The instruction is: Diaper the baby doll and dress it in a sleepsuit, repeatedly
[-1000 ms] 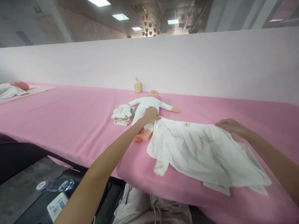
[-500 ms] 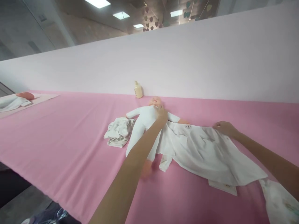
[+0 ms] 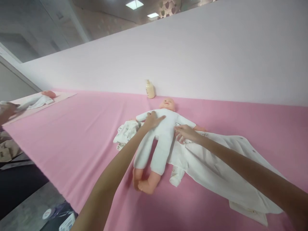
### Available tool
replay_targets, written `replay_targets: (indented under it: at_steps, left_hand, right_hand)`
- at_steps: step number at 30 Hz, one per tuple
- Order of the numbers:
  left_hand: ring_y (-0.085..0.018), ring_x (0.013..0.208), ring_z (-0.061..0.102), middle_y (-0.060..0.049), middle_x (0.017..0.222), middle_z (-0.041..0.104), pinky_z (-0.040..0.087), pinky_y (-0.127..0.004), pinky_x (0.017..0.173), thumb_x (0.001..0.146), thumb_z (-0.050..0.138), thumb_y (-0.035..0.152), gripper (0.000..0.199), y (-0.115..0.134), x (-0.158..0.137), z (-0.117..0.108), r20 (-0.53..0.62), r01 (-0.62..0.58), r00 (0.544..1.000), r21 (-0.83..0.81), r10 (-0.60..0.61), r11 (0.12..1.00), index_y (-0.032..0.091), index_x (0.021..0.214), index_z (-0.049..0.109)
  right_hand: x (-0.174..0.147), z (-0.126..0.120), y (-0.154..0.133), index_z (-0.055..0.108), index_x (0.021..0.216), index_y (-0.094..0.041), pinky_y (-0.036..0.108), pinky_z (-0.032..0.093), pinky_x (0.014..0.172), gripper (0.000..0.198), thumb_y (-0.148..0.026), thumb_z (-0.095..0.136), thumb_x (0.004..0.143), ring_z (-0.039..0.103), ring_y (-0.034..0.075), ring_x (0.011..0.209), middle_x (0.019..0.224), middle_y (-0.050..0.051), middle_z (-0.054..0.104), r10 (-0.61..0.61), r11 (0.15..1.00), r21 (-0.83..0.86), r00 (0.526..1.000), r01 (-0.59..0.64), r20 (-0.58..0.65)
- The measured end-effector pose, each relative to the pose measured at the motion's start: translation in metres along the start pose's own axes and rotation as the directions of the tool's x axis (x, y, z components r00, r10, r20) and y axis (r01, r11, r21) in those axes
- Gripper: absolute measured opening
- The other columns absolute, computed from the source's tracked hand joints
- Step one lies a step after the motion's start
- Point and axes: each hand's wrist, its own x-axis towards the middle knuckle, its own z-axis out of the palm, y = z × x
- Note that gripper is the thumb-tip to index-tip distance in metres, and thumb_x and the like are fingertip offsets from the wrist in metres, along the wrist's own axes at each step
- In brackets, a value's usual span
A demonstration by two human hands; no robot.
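White-suited baby doll [image 3: 164,130] mid-frame, long axis upper centre to lower centre. Left hand [image 3: 152,121] spread on torso, gripping nothing; right hand [image 3: 184,132] curled between doll and white fabric garment [image 3: 214,173], hold unclear.

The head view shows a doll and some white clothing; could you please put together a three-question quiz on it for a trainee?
1. Open question: What stands in front of the wall, just beyond the head of the doll?
2. True or false: The left hand rests on the doll's upper body.
3. Multiple choice: On which side of the doll, as pictured, is the white garment spread out?
A) Left
B) Right
C) Beyond the head

Key:
1. A pump bottle.
2. True.
3. B.
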Motion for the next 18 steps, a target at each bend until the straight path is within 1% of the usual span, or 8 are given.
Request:
replay_targets:
  at_steps: [2, 4, 6, 9, 11, 13, 15, 18]
  left_hand:
    - [-0.038, 0.128, 0.039, -0.027, 0.140, 0.034, 0.037, -0.041, 0.096, 0.075, 0.044, 0.072, 0.089, -0.010, -0.010, -0.004, 0.051, 0.058, 0.997, -0.057, -0.055, 0.997, 0.007, 0.134, 0.030]
    - [-0.039, 0.126, 0.040, -0.029, 0.142, 0.031, 0.039, -0.040, 0.094, 0.074, 0.043, 0.073, 0.090, -0.013, -0.018, -0.007, 0.055, 0.020, 0.998, -0.066, -0.017, 0.998, 0.006, 0.132, 0.032]
    - [-0.039, 0.122, 0.045, -0.028, 0.141, 0.031, 0.041, -0.041, 0.091, 0.073, 0.045, 0.074, 0.086, -0.010, -0.024, -0.011, 0.014, -0.030, 0.999, -0.038, 0.031, 0.999, 0.009, 0.130, 0.035]
    - [-0.038, 0.114, 0.053, -0.022, 0.136, 0.039, 0.042, -0.045, 0.090, 0.073, 0.047, 0.072, 0.078, 0.000, -0.029, -0.022, -0.072, -0.032, 0.997, -0.008, 0.031, 0.999, 0.019, 0.129, 0.039]
    - [-0.036, 0.114, 0.053, -0.019, 0.133, 0.042, 0.040, -0.047, 0.094, 0.074, 0.048, 0.070, 0.074, 0.008, -0.033, -0.036, -0.133, -0.068, 0.989, -0.049, 0.061, 0.997, 0.022, 0.130, 0.040]
    - [-0.033, 0.118, 0.050, -0.016, 0.133, 0.043, 0.037, -0.046, 0.099, 0.073, 0.054, 0.065, 0.072, 0.017, -0.041, -0.055, -0.198, -0.165, 0.971, -0.148, 0.134, 0.975, 0.023, 0.130, 0.042]
    - [-0.030, 0.124, 0.044, -0.012, 0.136, 0.043, 0.035, -0.043, 0.103, 0.074, 0.059, 0.058, 0.066, 0.026, -0.055, -0.075, -0.272, -0.303, 0.937, -0.314, 0.221, 0.900, 0.024, 0.128, 0.044]
    - [-0.027, 0.126, 0.044, -0.008, 0.138, 0.044, 0.039, -0.041, 0.102, 0.077, 0.059, 0.050, 0.060, 0.040, -0.087, -0.087, -0.300, -0.405, 0.914, -0.634, 0.273, 0.659, 0.025, 0.129, 0.043]
  right_hand:
    - [0.014, 0.018, -0.012, 0.060, 0.093, -0.011, 0.033, 0.054, 0.062, 0.038, -0.048, 0.049, 0.088, 0.063, 0.018, 0.062, 0.076, 0.009, 0.067, 0.105, 0.925, 0.347, 0.981, -0.156, 0.163]
    - [0.021, 0.028, -0.018, 0.061, 0.094, -0.010, 0.035, 0.054, 0.071, 0.040, -0.049, 0.053, 0.085, 0.065, 0.016, 0.067, 0.074, 0.008, 0.068, 0.162, 0.806, 0.545, 0.972, -0.229, 0.168]
    - [0.024, 0.033, -0.020, 0.062, 0.097, -0.010, 0.034, 0.053, 0.078, 0.037, -0.044, 0.059, 0.083, 0.065, 0.016, 0.074, 0.079, 0.008, 0.069, 0.143, 0.743, 0.646, 0.985, -0.173, 0.100]
    - [0.025, 0.035, -0.026, 0.058, 0.108, -0.012, 0.034, 0.051, 0.087, 0.036, -0.036, 0.064, 0.082, 0.065, 0.018, 0.088, 0.096, 0.009, 0.069, -0.016, 0.692, 0.721, 0.997, -0.042, 0.073]
    - [0.022, 0.032, -0.036, 0.056, 0.113, -0.013, 0.035, 0.051, 0.090, 0.038, -0.033, 0.064, 0.082, 0.063, 0.019, 0.094, 0.102, 0.010, 0.068, -0.056, 0.651, 0.759, 0.997, -0.007, 0.058]
    - [0.014, 0.023, -0.051, 0.055, 0.115, -0.015, 0.037, 0.051, 0.091, 0.038, -0.031, 0.062, 0.082, 0.063, 0.020, 0.096, 0.105, 0.009, 0.067, -0.102, 0.622, 0.782, 0.994, 0.038, 0.033]
    - [-0.004, 0.009, -0.066, 0.054, 0.116, -0.016, 0.037, 0.052, 0.091, 0.036, -0.031, 0.061, 0.084, 0.062, 0.020, 0.098, 0.105, 0.008, 0.067, -0.158, 0.606, 0.788, 0.987, 0.114, -0.021]
    - [-0.046, -0.017, -0.078, 0.055, 0.114, -0.017, 0.036, 0.052, 0.091, 0.033, -0.034, 0.058, 0.085, 0.062, 0.020, 0.100, 0.103, 0.007, 0.067, -0.204, 0.639, 0.723, 0.964, 0.263, -0.170]
